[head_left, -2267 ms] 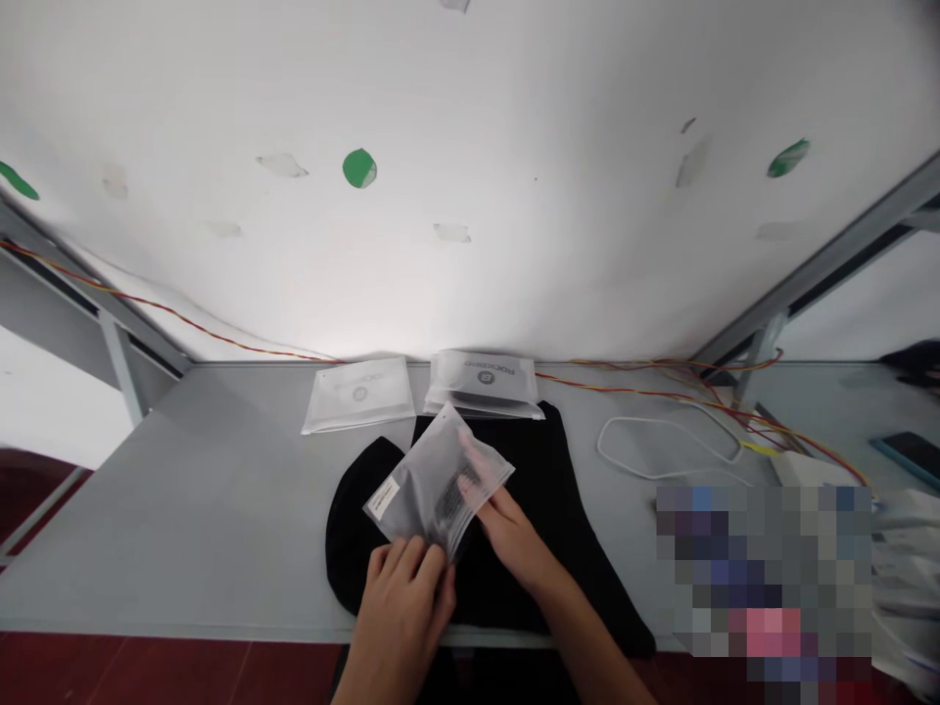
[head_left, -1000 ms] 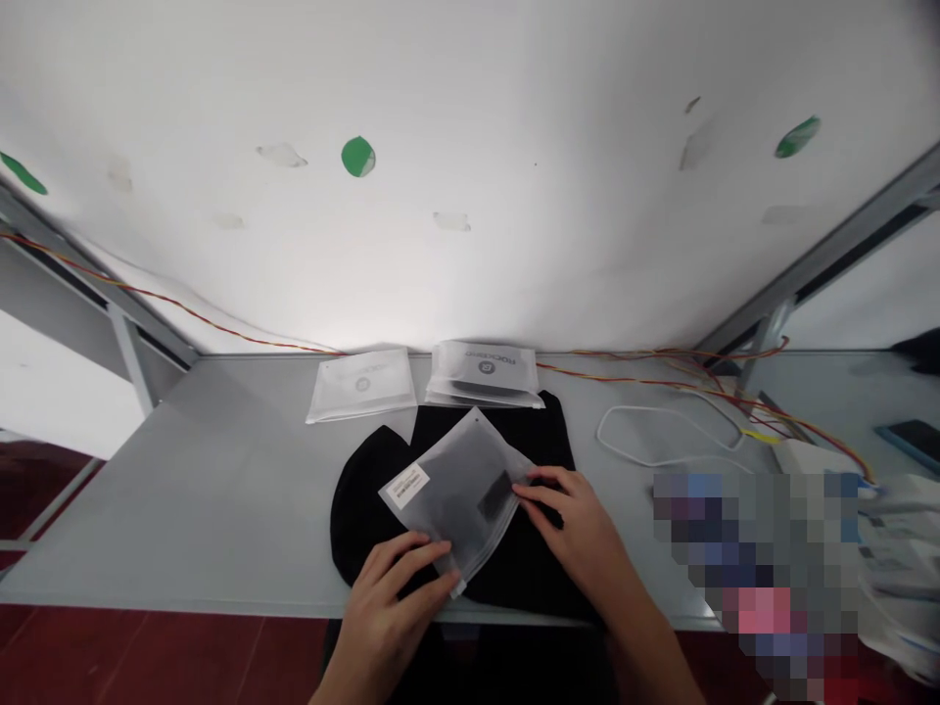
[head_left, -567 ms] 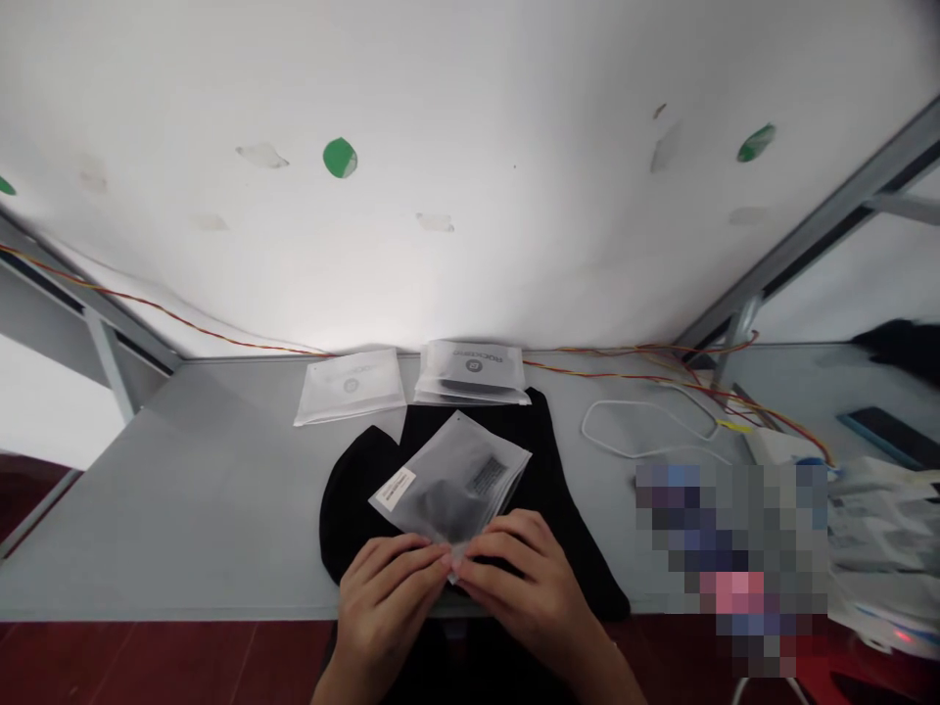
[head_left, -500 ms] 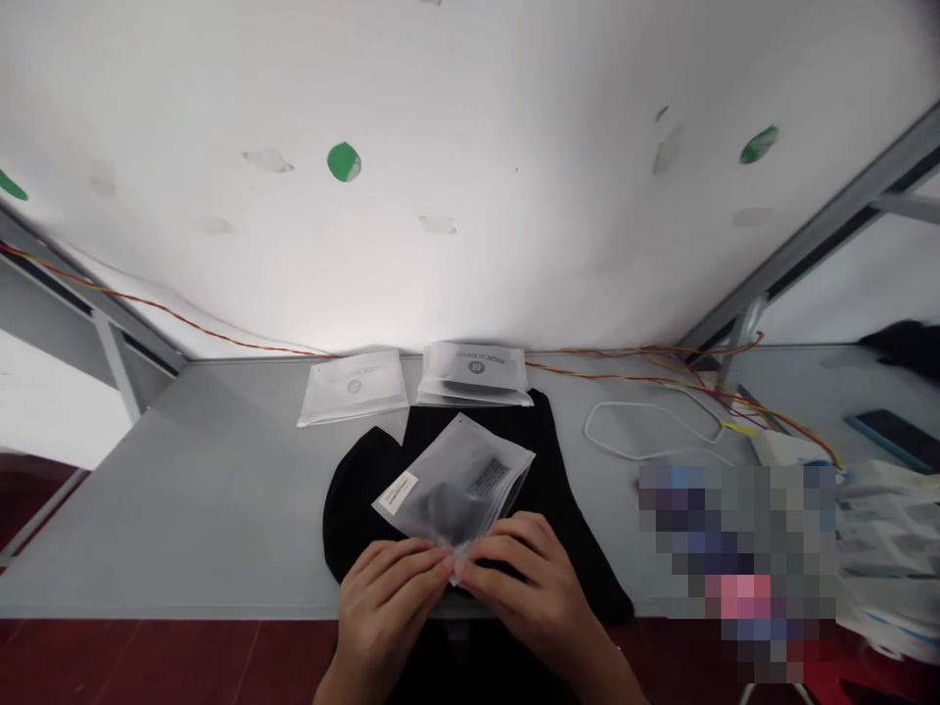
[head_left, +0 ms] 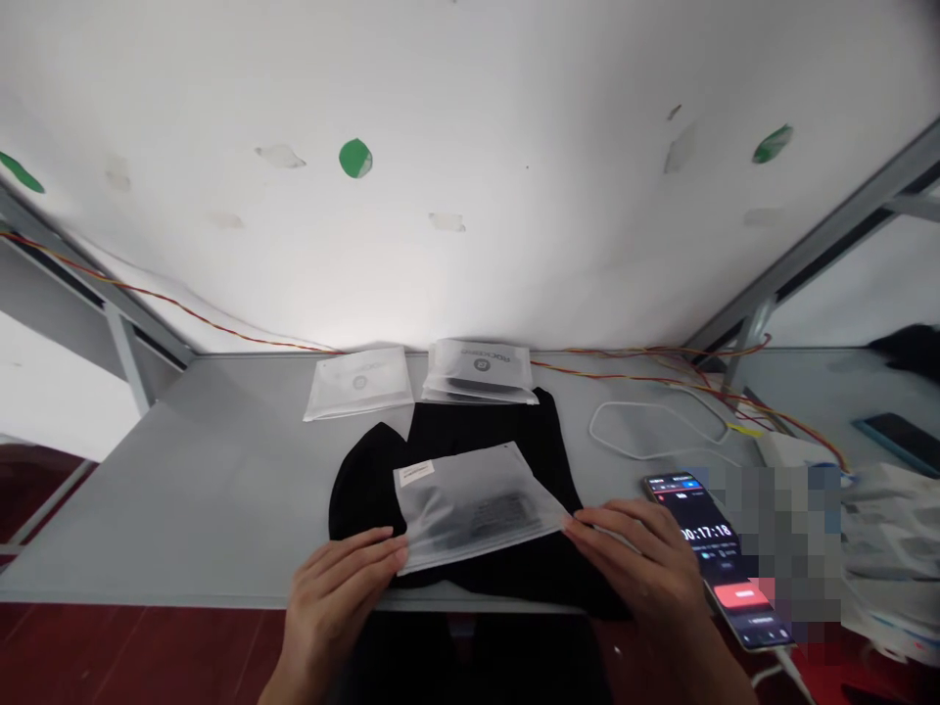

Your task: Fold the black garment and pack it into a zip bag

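A frosted zip bag (head_left: 470, 504) with a white label and dark printed text lies over a black cloth (head_left: 367, 480) at the table's front edge. Something dark shows faintly through the bag. My left hand (head_left: 345, 583) pinches the bag's lower left corner between thumb and fingers. At the right corner, my right hand (head_left: 635, 548) is closed on the bag too, so its zip edge is stretched between both hands. Part of the cloth is hidden beneath the bag.
Behind the cloth lie a flat frosted bag (head_left: 359, 382) and a stack of similar bags (head_left: 479, 372). To the right are a white cable (head_left: 594, 421), a lit phone (head_left: 705, 539), a white box (head_left: 793, 452) and red-yellow wires (head_left: 617, 375).
Both hands have moved apart, from the bag's near corner to its two ends. The bag has turned, and its zip edge now faces me.
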{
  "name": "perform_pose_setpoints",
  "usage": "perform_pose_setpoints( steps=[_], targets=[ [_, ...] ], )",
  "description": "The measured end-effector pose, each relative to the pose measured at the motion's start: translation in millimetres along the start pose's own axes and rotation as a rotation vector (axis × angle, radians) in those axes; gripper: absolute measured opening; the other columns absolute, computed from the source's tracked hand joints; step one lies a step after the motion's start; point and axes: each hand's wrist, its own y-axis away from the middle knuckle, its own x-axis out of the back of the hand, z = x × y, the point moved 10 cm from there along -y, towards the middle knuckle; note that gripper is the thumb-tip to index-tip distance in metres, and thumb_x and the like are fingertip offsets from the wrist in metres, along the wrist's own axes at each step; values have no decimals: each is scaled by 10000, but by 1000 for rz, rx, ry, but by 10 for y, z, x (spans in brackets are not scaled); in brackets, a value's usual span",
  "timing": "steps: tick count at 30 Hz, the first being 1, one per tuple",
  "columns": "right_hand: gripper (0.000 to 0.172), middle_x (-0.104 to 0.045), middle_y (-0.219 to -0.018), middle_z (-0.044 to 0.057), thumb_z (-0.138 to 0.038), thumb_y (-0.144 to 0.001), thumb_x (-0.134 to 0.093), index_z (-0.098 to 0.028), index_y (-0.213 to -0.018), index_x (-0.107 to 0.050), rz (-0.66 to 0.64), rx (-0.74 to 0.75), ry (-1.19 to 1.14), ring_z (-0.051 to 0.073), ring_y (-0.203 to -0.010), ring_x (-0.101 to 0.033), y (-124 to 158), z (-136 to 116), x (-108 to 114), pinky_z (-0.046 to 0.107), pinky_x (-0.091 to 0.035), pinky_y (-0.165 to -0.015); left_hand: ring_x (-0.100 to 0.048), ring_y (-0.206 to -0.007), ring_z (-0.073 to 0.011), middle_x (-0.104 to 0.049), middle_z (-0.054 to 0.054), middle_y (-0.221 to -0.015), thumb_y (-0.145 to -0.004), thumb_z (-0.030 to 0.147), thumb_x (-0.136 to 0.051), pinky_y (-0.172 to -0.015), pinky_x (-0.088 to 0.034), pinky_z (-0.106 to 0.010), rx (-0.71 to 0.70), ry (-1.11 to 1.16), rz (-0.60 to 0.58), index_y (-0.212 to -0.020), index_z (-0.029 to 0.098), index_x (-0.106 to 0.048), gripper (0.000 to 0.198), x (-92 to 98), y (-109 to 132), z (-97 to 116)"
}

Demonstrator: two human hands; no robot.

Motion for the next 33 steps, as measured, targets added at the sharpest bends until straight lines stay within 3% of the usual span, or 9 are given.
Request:
perform_pose_setpoints(
  steps=[4, 6, 9, 11, 14, 18, 24, 33],
  targets=[
    [177, -808, -896, -8, -207, -913, -745, -339, -1022, -792, -132, 59, -146, 173, -763, -736, 30, -101, -76, 317, -581, -692, -778, -975, -174, -797, -9, -1135, -994, 133, -582, -805, -640, -271, 113, -59, -20, -1091, 270, -763, 248, -25, 14, -130],
    [119, -800, -908, 9, -251, -922, -733, -320, -999, -792, -170, 7, -222, 179, -774, -744, 19, -122, -125, 314, -604, -684, -764, -1026, -175, -774, -15, -1195, -1005, 111, -522, -865, -635, -290, 188, -122, 13, -1136, 283, -754, 317, 30, 2, -166],
    [183, -790, -1049, 50, -228, -965, -650, -310, -1057, -786, -106, -138, -264, 219, -935, -749, -45, -106, -171, 367, -631, -801, -703, -1183, -198, -738, -31, -1271, -990, 67, -504, -1013, -589, -361, 232, -169, 106, -1255, 285, -703, 397, 92, -76, -84],
    [289, -747, -1251, 72, -212, -993, -597, -315, -1220, -743, -85, -191, -252, 253, -1133, -709, -107, -148, -285, 432, -609, -949, -653, -1272, -208, -714, -35, -1325, -995, 76, -493, -1050, -568, -382, 195, -163, 56, -1302, 290, -671, 415, -68, -185, 54],
    [493, -530, -1571, 88, -233, -1035, -522, -303, -1523, -516, -214, -182, -214, 292, -1438, -507, -166, -284, -662, 517, -504, -1132, -546, -1405, -263, -580, -86, -1516, -1036, 195, -480, -1064, -557, -443, 203, -230, -129, -1491, 272, -525, 464, -493, -315, 171],
    [607, -337, -1684, 81, -340, -1072, -464, -315, -1641, -254, -430, -186, -163, 329, -1552, -311, -45, -339, -1122, 619, -396, -1193, -397, -1504, -368, -363, -149, -1664, -1050, 383, -500, -1099, -485, -599, 262, -403, -301, -1623, 285, -314, 611, -888, -312, 142],
    [649, -256, -1707, 68, -436, -1078, -432, -340, -1650, -140, -576, -231, -132, 321, -1572, -240, 102, -279, -1265, 649, -321, -1216, -381, -1515, -358, -334, -133, -1679, -1054, 325, -475, -1144, -419, -611, 257, -491, -327, -1630, 289, -295, 605, -984, -208, 82],
    [643, -260, -1704, 69, -453, -1079, -419, -324, -1649, -149, -617, -243, -117, 313, -1568, -255, 84, -258, -1296, 631, -323, -1222, -406, -1502, -349, -360, -127, -1667, -1062, 352, -442, -1145, -411, -597, 247, -526, -356, -1634, 274, -286, 598, -1039, -203, 60]
  ],
)
